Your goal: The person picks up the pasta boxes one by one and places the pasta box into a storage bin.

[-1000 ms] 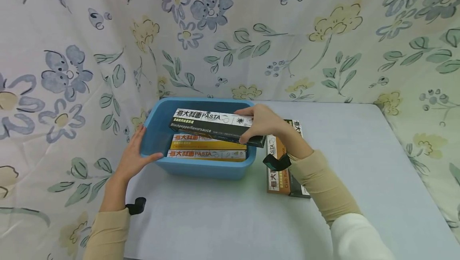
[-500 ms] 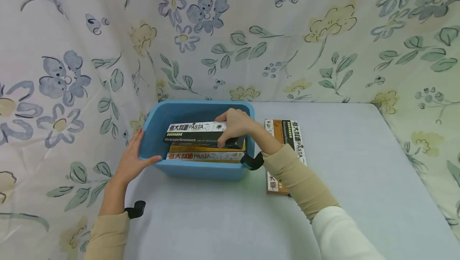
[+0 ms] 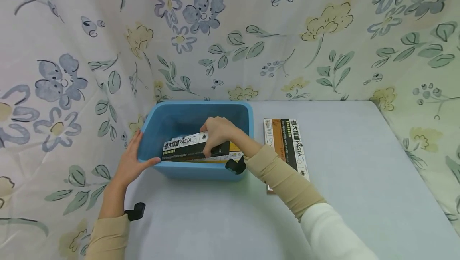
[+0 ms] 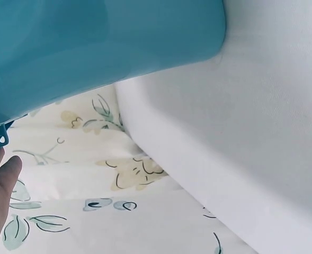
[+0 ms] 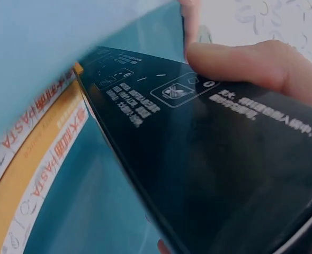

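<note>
A light blue plastic bin [image 3: 201,172] stands at the back left of the table. My right hand [image 3: 221,132] grips a black pasta box [image 3: 172,155] labelled Blackpepperflavorsauce near its right end, inside the bin's opening. The box lies slightly aslant, its left end lower and close to the front wall. Below it show yellow-and-white pasta boxes [image 5: 55,153], lying side by side and partly hidden in the head view. In the right wrist view the thumb [image 5: 251,69] presses on the box's black face. My left hand [image 3: 130,165] rests on the bin's front left corner, fingers extended along the side, thumb along the front rim.
Right of the bin, an orange-brown pasta box [image 3: 278,132] and another black pasta box [image 3: 292,144] lie side by side on the white table [image 3: 359,180]. A flowered curtain [image 3: 223,52] hangs behind and left of the table. My right forearm crosses over the boxes' near ends.
My right hand has carried the black pasta box left, down and toward the bin's front, now covering much of the yellow boxes. My left hand has stayed at the bin's corner.
</note>
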A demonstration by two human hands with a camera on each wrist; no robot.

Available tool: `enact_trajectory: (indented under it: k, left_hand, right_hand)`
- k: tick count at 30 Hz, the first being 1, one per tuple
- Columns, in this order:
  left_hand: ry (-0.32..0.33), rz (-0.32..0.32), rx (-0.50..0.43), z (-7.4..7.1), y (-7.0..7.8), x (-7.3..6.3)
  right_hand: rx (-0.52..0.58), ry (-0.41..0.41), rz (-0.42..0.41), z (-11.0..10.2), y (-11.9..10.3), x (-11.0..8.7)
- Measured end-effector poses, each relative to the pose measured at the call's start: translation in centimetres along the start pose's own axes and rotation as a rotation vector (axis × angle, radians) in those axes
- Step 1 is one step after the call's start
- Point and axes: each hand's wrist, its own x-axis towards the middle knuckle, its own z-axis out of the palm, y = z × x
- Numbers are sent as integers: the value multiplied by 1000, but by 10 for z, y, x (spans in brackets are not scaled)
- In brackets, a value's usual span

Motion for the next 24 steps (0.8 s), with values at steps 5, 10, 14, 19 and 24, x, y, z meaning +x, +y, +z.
enact_trajectory:
  k: [5,10,14,19,24]
  left_hand:
    - [10,4,-1,0,-1,1]
    - [12,6,-4,1,-2,1]
    - [12,15,-9,1,-2,0]
    - [13,16,-6,2,-4,2]
    - [13,7,-10,1,-3,2]
  right_hand:
    - [5,-24,-10,4,-6,3]
    - [-9,-25,-18,6,-9,3]
    - [-22,-35,-34,6,-9,2]
    - [-22,-53,-24,6,-7,2]
    - [-53,-78,-4,6,-7,3]
